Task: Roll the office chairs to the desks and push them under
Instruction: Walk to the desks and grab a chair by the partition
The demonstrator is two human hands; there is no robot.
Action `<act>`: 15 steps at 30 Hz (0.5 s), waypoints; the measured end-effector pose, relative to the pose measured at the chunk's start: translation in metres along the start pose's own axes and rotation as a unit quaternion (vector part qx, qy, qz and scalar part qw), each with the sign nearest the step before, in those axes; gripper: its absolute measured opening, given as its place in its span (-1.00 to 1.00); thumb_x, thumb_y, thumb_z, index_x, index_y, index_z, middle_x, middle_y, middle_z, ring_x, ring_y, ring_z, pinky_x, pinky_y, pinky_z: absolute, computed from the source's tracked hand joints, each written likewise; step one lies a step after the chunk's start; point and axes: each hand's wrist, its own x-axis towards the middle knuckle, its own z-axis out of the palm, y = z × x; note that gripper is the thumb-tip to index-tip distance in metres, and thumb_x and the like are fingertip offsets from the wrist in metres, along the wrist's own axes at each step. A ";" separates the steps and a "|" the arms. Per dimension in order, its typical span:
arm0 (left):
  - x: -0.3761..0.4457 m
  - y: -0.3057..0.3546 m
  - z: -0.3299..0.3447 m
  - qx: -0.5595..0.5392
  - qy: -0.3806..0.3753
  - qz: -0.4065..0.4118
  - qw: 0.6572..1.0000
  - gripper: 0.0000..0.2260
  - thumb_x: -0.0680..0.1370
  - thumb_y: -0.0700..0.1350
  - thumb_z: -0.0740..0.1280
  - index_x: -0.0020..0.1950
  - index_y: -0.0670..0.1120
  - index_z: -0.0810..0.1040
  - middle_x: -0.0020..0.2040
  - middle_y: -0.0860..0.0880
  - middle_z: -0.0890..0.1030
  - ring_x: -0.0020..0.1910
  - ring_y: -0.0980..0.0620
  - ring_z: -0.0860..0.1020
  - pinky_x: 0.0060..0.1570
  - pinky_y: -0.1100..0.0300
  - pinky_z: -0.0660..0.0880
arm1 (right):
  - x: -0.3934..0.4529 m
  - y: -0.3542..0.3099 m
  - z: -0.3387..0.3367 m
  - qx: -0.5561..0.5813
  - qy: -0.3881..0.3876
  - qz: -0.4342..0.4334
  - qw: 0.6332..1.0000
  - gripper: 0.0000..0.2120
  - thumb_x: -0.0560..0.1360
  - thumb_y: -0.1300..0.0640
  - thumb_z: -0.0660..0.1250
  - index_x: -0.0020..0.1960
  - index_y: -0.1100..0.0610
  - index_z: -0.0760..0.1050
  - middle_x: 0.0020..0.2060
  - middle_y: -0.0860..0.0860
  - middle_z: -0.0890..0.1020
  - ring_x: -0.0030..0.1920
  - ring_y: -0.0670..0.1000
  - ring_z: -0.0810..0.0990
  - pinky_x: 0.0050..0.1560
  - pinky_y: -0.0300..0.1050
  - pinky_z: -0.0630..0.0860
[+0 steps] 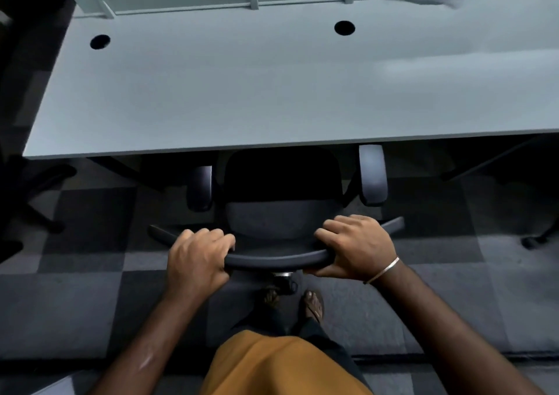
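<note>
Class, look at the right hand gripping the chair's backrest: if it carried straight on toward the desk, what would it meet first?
Probably the chair's right armrest, which lies just ahead of the right hand, short of the desk edge. Depth is unclear, and the hand may pass above it.
</note>
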 end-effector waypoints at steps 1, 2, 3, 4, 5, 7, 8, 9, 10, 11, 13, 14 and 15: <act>0.001 -0.004 0.001 -0.003 0.001 0.002 1.000 -0.68 0.14 -0.18 0.53 -0.21 0.07 0.54 -0.34 0.10 0.46 -0.31 -0.02 0.49 -0.23 0.07 0.33 | 0.005 0.001 -0.001 0.001 -0.002 -0.001 1.000 -0.37 0.36 -0.58 0.31 -0.18 0.02 0.51 -0.29 -0.07 0.52 -0.28 0.03 0.56 -0.32 -0.08 0.40; 0.002 -0.009 0.002 -0.005 -0.003 0.001 1.000 -0.68 0.14 -0.18 0.53 -0.21 0.07 0.55 -0.33 0.10 0.46 -0.31 -0.02 0.49 -0.23 0.07 0.32 | 0.011 0.001 0.000 0.007 -0.008 -0.004 1.000 -0.37 0.35 -0.58 0.31 -0.19 0.02 0.51 -0.30 -0.07 0.52 -0.28 0.03 0.56 -0.32 -0.08 0.41; 0.002 -0.011 0.002 -0.008 0.002 -0.001 1.000 -0.67 0.13 -0.19 0.53 -0.21 0.07 0.55 -0.33 0.10 0.45 -0.32 -0.02 0.49 -0.24 0.07 0.32 | 0.017 0.002 0.000 0.010 -0.012 -0.008 1.000 -0.36 0.35 -0.59 0.31 -0.19 0.03 0.50 -0.30 -0.07 0.51 -0.28 0.03 0.56 -0.33 -0.07 0.41; 0.002 -0.016 0.004 -0.009 0.009 -0.003 1.000 -0.67 0.12 -0.20 0.53 -0.21 0.06 0.55 -0.33 0.10 0.45 -0.32 -0.03 0.49 -0.24 0.07 0.31 | 0.022 0.001 0.001 0.011 -0.015 -0.012 1.000 -0.36 0.35 -0.59 0.30 -0.20 0.03 0.50 -0.30 -0.07 0.51 -0.28 0.04 0.56 -0.33 -0.07 0.42; 0.003 -0.023 0.005 -0.008 0.015 -0.006 1.000 -0.66 0.11 -0.21 0.52 -0.21 0.06 0.55 -0.33 0.09 0.45 -0.31 -0.03 0.49 -0.24 0.07 0.31 | 0.031 0.000 0.003 0.006 -0.019 -0.016 1.000 -0.35 0.35 -0.59 0.29 -0.20 0.03 0.50 -0.30 -0.07 0.51 -0.28 0.04 0.56 -0.33 -0.07 0.43; 0.007 -0.038 0.007 -0.006 0.021 -0.012 1.000 -0.64 0.10 -0.22 0.52 -0.20 0.06 0.54 -0.33 0.09 0.46 -0.30 -0.05 0.49 -0.24 0.05 0.31 | 0.050 -0.003 0.006 -0.002 -0.022 -0.021 1.000 -0.34 0.36 -0.61 0.27 -0.20 0.03 0.49 -0.29 -0.07 0.52 -0.27 0.04 0.56 -0.32 -0.06 0.44; 0.008 -0.046 0.008 -0.008 0.021 -0.015 1.000 -0.63 0.10 -0.22 0.52 -0.19 0.06 0.54 -0.32 0.08 0.46 -0.29 -0.05 0.49 -0.23 0.05 0.32 | 0.059 -0.006 0.008 -0.003 -0.022 -0.020 1.000 -0.34 0.36 -0.61 0.27 -0.20 0.03 0.49 -0.29 -0.07 0.52 -0.27 0.04 0.56 -0.32 -0.06 0.43; 0.009 -0.056 0.009 -0.012 0.021 -0.016 1.000 -0.62 0.09 -0.21 0.54 -0.19 0.06 0.54 -0.32 0.09 0.46 -0.29 -0.05 0.49 -0.23 0.05 0.32 | 0.067 -0.010 0.010 -0.001 -0.021 -0.018 1.000 -0.34 0.35 -0.61 0.27 -0.20 0.02 0.49 -0.29 -0.07 0.52 -0.26 0.04 0.56 -0.31 -0.06 0.43; 0.008 -0.071 0.009 -0.015 0.020 -0.021 0.999 -0.62 0.10 -0.21 0.55 -0.19 0.06 0.54 -0.32 0.09 0.46 -0.29 -0.04 0.49 -0.22 0.05 0.33 | 0.079 -0.020 0.015 -0.004 -0.020 -0.019 1.000 -0.34 0.35 -0.61 0.27 -0.20 0.02 0.49 -0.29 -0.07 0.52 -0.26 0.04 0.56 -0.31 -0.06 0.42; 0.007 -0.082 0.012 -0.015 0.023 -0.023 0.999 -0.62 0.11 -0.21 0.55 -0.18 0.07 0.54 -0.32 0.10 0.45 -0.29 -0.03 0.49 -0.22 0.05 0.33 | 0.085 -0.028 0.018 -0.008 -0.018 -0.019 1.000 -0.35 0.35 -0.61 0.28 -0.21 0.02 0.49 -0.29 -0.07 0.52 -0.26 0.04 0.56 -0.31 -0.06 0.42; 0.006 -0.116 0.014 -0.011 0.035 -0.025 0.999 -0.64 0.14 -0.21 0.56 -0.19 0.07 0.53 -0.32 0.10 0.44 -0.30 -0.02 0.47 -0.21 0.06 0.33 | 0.108 -0.052 0.028 -0.013 -0.006 -0.018 1.000 -0.38 0.34 -0.57 0.33 -0.21 0.02 0.49 -0.29 -0.07 0.52 -0.26 0.05 0.57 -0.31 -0.06 0.41; 0.008 -0.132 0.015 -0.011 0.041 -0.023 0.999 -0.64 0.15 -0.21 0.57 -0.19 0.07 0.53 -0.32 0.11 0.44 -0.30 -0.02 0.47 -0.20 0.07 0.33 | 0.119 -0.062 0.032 -0.011 0.000 -0.010 1.000 -0.40 0.34 -0.56 0.35 -0.22 0.01 0.49 -0.29 -0.07 0.53 -0.26 0.05 0.57 -0.31 -0.06 0.40; 0.010 -0.155 0.013 -0.009 0.044 -0.023 0.999 -0.65 0.16 -0.20 0.57 -0.19 0.07 0.53 -0.31 0.11 0.44 -0.29 -0.02 0.47 -0.19 0.06 0.34 | 0.136 -0.077 0.036 -0.013 0.003 0.000 1.000 -0.41 0.34 -0.55 0.36 -0.22 0.01 0.48 -0.29 -0.07 0.53 -0.26 0.06 0.57 -0.32 -0.06 0.40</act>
